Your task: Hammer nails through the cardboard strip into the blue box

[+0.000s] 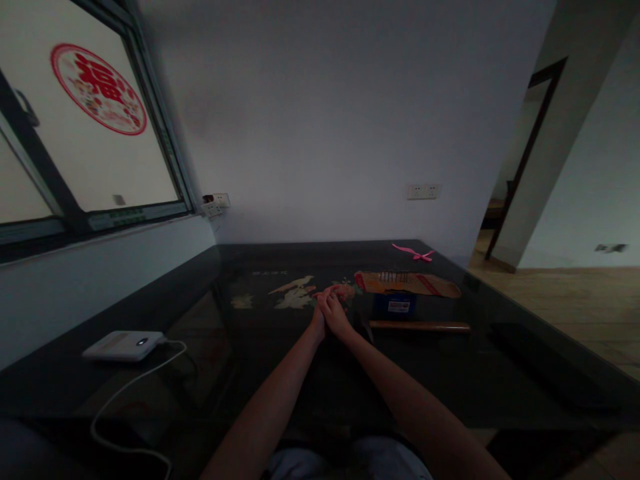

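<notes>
My left hand [319, 316] and my right hand [334, 309] are clasped together over the middle of the dark glossy table [280, 360], fingers closed against each other. Nothing shows between them. To the right of my hands lies a hammer [425, 327] with a wooden handle, its metal head toward me and the handle pointing right. Behind it sits a small blue box [395, 306] with a white label. A torn piece of cardboard [425, 285], bearing a row of several nails [394, 277], lies just beyond the box.
A white power bank [125, 345] with a white cable [131, 383] is at the left, the cable hanging over the near edge. A pink ribbon [416, 254] lies at the far right. One long black object [555, 367] rests near the right edge. Wall sockets [424, 192] are behind.
</notes>
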Demonstrator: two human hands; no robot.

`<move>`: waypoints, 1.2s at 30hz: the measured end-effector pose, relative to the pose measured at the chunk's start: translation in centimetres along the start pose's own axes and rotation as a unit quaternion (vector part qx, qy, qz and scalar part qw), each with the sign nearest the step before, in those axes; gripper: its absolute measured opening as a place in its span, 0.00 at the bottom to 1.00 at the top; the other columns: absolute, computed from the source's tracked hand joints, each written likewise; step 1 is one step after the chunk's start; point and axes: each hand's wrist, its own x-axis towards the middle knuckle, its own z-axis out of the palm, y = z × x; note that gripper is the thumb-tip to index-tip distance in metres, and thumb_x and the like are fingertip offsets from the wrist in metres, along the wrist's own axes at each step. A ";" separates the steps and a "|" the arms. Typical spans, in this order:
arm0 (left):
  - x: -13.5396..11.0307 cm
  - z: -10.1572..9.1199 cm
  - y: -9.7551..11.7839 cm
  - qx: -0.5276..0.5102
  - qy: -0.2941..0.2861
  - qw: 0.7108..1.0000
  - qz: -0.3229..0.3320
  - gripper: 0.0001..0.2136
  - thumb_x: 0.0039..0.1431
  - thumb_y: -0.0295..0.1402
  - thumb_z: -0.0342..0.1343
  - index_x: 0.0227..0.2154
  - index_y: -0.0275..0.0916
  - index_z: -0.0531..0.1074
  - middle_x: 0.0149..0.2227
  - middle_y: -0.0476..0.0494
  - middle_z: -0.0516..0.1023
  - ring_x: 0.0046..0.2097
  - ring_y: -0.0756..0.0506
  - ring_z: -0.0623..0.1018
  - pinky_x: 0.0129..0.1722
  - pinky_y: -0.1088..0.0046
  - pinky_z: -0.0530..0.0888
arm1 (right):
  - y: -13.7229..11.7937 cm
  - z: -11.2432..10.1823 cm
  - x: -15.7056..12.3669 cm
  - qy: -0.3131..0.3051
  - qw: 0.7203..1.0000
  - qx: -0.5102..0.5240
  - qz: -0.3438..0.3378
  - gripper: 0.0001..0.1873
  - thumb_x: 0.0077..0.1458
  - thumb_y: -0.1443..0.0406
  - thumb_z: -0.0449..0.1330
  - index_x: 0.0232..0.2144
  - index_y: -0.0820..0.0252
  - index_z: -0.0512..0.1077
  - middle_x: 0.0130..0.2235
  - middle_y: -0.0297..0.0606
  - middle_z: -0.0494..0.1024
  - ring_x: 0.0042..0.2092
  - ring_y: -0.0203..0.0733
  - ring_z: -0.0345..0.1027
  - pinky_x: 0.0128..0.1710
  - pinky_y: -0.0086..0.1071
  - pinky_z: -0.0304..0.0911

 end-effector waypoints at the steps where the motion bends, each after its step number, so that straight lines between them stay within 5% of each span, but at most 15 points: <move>1: 0.0 0.0 0.0 0.001 0.000 1.000 0.000 0.18 0.56 0.40 0.44 0.47 0.39 0.66 0.40 0.43 0.71 0.41 0.44 0.72 0.39 0.67 0.72 | 0.0 0.0 0.0 0.000 1.000 0.000 0.000 0.21 0.60 0.60 0.44 0.41 0.64 0.74 0.44 0.49 0.70 0.47 0.47 0.63 0.49 0.38 0.57; 36: -1.0 0.9 0.8 0.007 0.010 1.000 -0.006 0.16 0.53 0.40 0.48 0.44 0.41 0.67 0.42 0.44 0.71 0.45 0.43 0.72 0.41 0.67 0.71 | -0.2 -0.1 0.0 0.005 1.000 0.006 0.003 0.21 0.60 0.58 0.45 0.41 0.62 0.74 0.44 0.47 0.70 0.47 0.46 0.63 0.49 0.37 0.56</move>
